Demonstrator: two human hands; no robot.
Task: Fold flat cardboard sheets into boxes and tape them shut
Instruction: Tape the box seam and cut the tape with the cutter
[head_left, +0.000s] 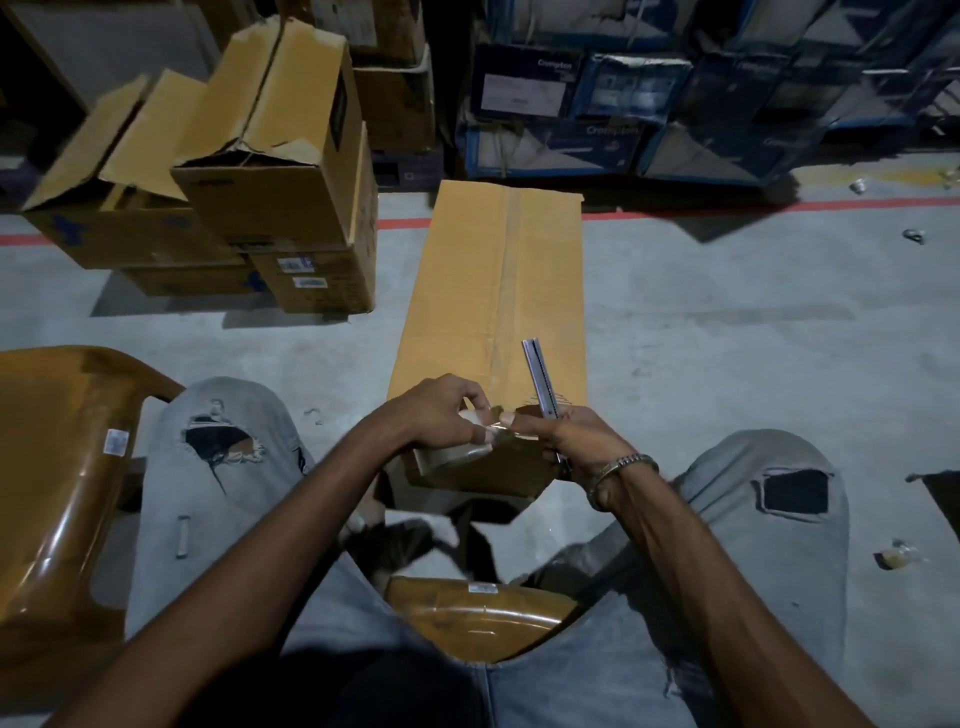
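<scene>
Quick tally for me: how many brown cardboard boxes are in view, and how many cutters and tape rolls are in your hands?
Long taped box in front of the knees: 1
Brown boxes stacked at left: about 4, overlap makes it unsure
Cutter, held by the right hand: 1
Clear tape roll, gripped by the left hand: 1
Total: about 7

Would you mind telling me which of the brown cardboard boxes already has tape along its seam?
The long box lying on the floor straight ahead, under both hands; a tape strip runs down its middle seam. The stacked boxes at left stand with flaps open.
</scene>
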